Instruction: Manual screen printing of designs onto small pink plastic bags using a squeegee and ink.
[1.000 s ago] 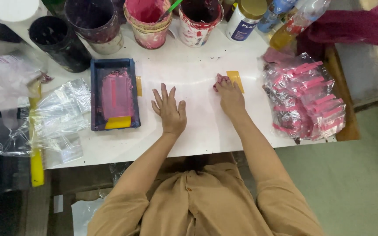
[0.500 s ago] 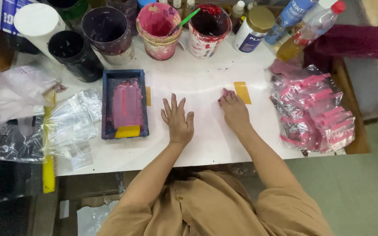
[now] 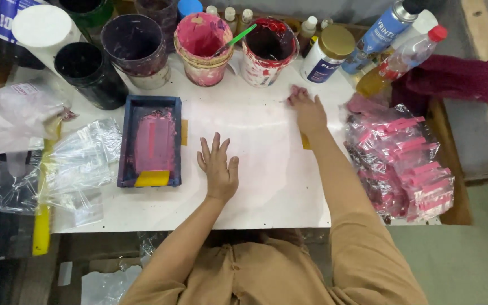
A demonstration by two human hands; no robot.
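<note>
Left hand [image 3: 218, 166] flat on white bench [image 3: 266, 186], fingers spread, frame centre. Right hand [image 3: 307, 110] upper centre-right, fingers curled over pink rag [image 3: 297, 91], pressed to bench. Risk: elbow knocking red-stained paint bucket [image 3: 269, 49] just beyond rag; likely spill.

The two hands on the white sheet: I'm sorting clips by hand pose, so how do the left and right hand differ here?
The left hand lies flat, fingers spread, empty, near the blue tray. The right hand reaches farther up the white sheet, fingers bunched on a small pinkish cloth near the red-stained tub. Both are bare and rest on the sheet.
</note>
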